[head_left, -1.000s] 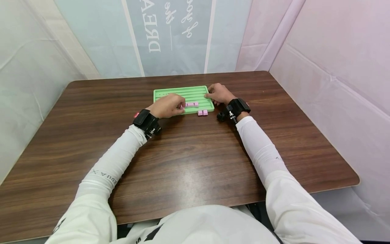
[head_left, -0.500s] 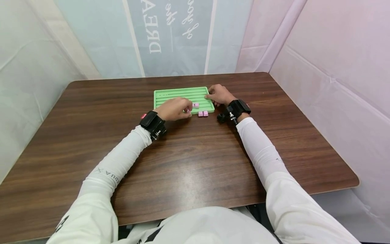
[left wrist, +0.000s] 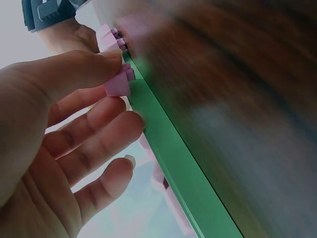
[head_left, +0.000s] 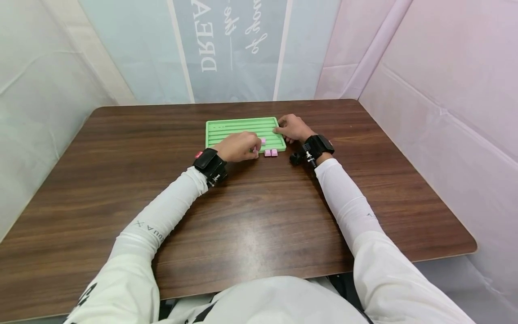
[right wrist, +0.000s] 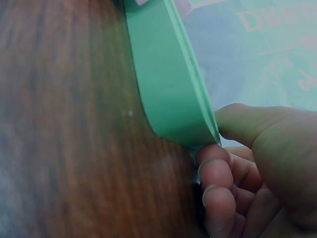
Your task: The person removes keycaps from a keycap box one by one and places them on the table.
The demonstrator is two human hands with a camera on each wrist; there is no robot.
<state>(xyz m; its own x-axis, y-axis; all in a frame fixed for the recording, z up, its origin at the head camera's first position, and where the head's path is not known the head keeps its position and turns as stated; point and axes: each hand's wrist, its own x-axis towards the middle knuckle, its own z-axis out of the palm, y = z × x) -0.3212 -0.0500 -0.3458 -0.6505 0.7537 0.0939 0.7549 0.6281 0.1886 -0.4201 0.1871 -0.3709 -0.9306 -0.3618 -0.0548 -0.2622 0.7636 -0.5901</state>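
Note:
A green ridged tray (head_left: 243, 124) lies on the table in the head view. My left hand (head_left: 239, 147) is at its near edge, and thumb and index finger pinch a small pink keycap (left wrist: 118, 84) just above the rim. Two more pink keycaps (head_left: 270, 153) sit side by side on the table against the tray's near side. Inside the tray, another pink keycap (head_left: 263, 141) shows beside my left fingers; the hand hides part of that row. My right hand (head_left: 294, 128) grips the tray's right end, thumb over the rim and the other fingers curled against the side.
The brown wooden table (head_left: 259, 216) extends all around the tray. Behind it hangs a pale blue printed cloth (head_left: 238, 49). White sheeting (head_left: 449, 90) closes off the sides. Each wrist carries a black strap with a camera.
My left hand has moved right and slightly nearer along the tray's front, bringing a keycap out over the near rim. My right hand stays at the tray's right end.

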